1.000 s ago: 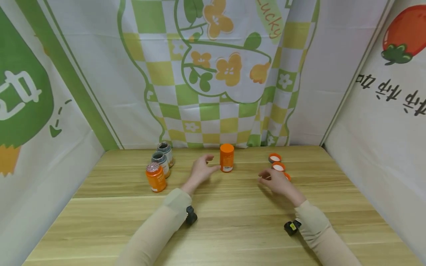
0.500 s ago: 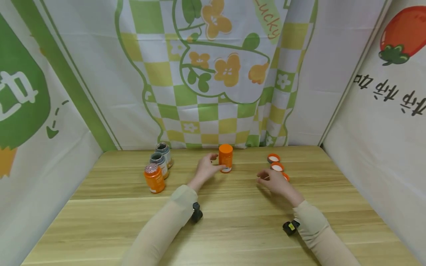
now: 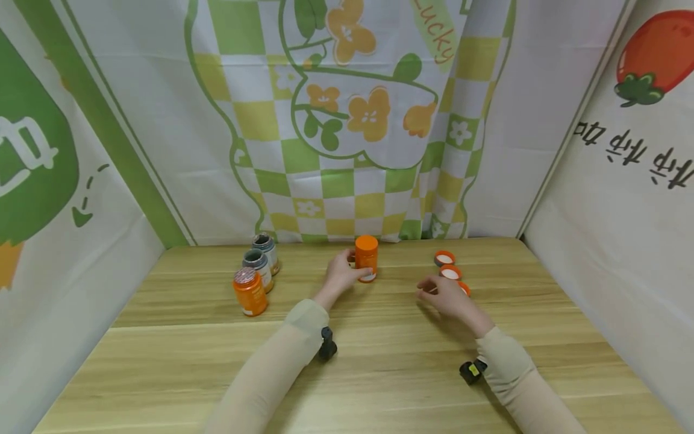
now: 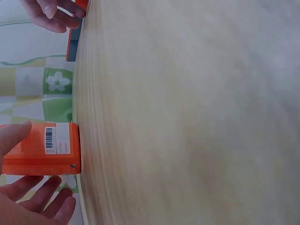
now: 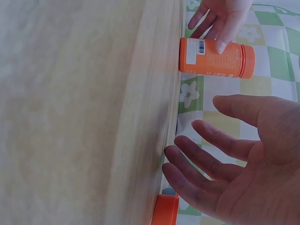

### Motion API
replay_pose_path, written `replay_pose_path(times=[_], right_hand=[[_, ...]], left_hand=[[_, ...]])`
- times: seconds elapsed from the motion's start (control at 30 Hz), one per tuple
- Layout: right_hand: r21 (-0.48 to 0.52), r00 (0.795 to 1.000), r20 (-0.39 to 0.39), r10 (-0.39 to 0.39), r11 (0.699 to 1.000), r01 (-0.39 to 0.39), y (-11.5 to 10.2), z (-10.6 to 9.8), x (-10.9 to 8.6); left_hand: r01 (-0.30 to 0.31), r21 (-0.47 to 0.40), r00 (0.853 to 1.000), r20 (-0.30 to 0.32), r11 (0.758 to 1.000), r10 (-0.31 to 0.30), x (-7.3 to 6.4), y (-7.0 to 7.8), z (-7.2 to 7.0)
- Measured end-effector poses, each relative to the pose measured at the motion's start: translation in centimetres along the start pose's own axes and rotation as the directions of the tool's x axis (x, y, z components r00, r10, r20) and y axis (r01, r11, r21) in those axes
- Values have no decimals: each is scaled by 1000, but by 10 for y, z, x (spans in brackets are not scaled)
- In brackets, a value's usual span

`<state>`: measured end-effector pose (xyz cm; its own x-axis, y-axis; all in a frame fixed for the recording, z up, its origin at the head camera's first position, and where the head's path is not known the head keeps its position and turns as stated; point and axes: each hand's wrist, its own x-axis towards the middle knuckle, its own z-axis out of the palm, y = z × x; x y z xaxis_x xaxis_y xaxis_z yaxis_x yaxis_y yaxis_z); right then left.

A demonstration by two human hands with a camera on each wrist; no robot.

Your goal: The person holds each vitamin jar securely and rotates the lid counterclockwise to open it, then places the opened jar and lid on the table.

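An orange bottle (image 3: 365, 258) with its orange cap on stands upright at the back middle of the table. My left hand (image 3: 340, 275) is round its left side, the thumb (image 4: 15, 136) lying across the label side. In the left wrist view the other fingers (image 4: 43, 193) spread along the bottle's far side, with a narrow gap at most of the tips. My right hand (image 3: 449, 296) hovers relaxed over the table to the right, fingers loosely bent, holding nothing. Beside it lie orange lids (image 3: 450, 273) with white insides, the nearest partly hidden by that hand.
An orange jar (image 3: 250, 295) with a silvery top stands at the left. Behind it are two grey-rimmed jars (image 3: 255, 260) without lids, in a slanting row. A printed curtain (image 3: 347, 199) hangs along the table's back edge, with cloth walls at both sides.
My left hand has moved right, from beside the orange bottle to round it, the thumb now across its front. My right hand has stayed in about the same place.
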<state>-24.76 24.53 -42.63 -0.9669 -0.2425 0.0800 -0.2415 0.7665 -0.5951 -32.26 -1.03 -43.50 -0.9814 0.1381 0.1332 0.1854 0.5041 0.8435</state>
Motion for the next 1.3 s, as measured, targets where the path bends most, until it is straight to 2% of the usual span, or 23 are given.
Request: replay_pose_path(times=[0.67,0.97,1.3], right_hand=[[-6,1000,5,-2,1000,2,-3,1,0],[13,1000,-9,4,1000,-4,-6,2,0],[36,999,-38,21,999,-20,-11,4,-1]], left_hand=[[14,-35,1000,-27,999,-15,-1,-3,0],[13,-65,999,-46,998,-16,-8,-2,-5],[1,-51,997,-80,999,-5,-16,-4,-9]])
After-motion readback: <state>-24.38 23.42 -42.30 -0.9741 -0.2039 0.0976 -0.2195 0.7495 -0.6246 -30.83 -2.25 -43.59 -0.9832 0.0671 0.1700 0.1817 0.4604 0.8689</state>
